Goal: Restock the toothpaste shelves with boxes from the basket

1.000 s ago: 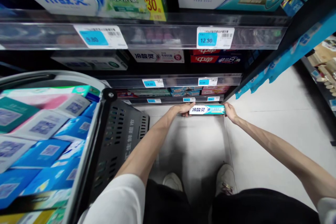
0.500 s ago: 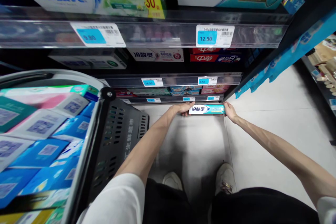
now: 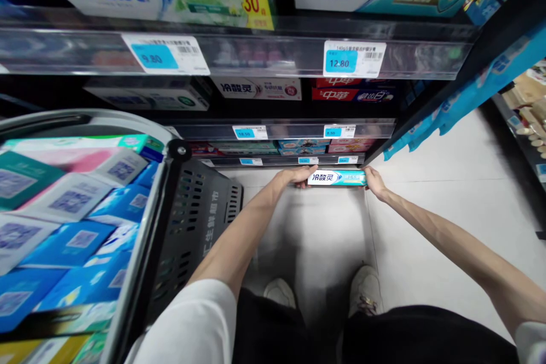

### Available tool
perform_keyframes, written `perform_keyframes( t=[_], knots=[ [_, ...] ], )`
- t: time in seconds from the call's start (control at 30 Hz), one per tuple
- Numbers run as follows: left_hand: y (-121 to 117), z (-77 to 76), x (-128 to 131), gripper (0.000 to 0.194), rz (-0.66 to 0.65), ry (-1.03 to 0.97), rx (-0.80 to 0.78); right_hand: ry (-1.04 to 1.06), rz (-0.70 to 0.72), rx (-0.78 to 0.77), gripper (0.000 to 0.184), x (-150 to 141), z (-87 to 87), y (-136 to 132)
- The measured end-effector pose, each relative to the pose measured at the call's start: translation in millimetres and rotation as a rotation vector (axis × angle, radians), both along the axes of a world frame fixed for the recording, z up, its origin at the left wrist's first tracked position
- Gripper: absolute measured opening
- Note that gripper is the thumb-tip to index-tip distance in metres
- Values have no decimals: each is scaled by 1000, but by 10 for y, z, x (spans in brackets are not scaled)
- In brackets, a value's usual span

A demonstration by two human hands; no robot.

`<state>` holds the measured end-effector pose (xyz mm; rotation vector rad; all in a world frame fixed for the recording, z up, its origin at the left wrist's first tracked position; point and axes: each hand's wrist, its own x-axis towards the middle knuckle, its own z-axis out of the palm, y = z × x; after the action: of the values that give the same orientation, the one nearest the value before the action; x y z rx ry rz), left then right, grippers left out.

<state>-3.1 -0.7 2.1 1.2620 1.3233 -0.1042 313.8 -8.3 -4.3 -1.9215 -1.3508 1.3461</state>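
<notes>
A white and teal toothpaste box (image 3: pixel 336 177) is held level between my hands, low down in front of the bottom shelf and above the pale floor. My left hand (image 3: pixel 300 176) grips its left end, thumb on top and fingers underneath. At the right end my right hand (image 3: pixel 374 182) is closed around the edge of the box. The printed front of the box faces me. Some fingers of both hands are hidden by the box.
To my left stands a grey shopping basket (image 3: pixel 200 205) full of boxes. Ahead, shelves (image 3: pixel 264 51) hold boxed toothpaste above price tags. Blue packets (image 3: pixel 452 102) hang along the shelf's right end. Another display (image 3: pixel 522 142) is at far right. My shoes (image 3: pixel 365 290) are on the floor.
Both hands keep their hold on the toothpaste box, which stays in nearly the same place. The view has shifted slightly, so the upper shelf sits a little further right.
</notes>
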Motion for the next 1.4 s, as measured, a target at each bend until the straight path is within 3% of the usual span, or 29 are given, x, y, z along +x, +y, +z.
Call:
perform_keyframes(
  t=[0.9, 1.4],
  knots=[
    [-14, 59, -27, 66, 4, -42, -20, -8, 19, -10, 34, -23, 28, -14],
    [-18, 88, -26, 70, -22, -44, -32, -12, 23, -24, 35, -38, 26, -22]
  ],
)
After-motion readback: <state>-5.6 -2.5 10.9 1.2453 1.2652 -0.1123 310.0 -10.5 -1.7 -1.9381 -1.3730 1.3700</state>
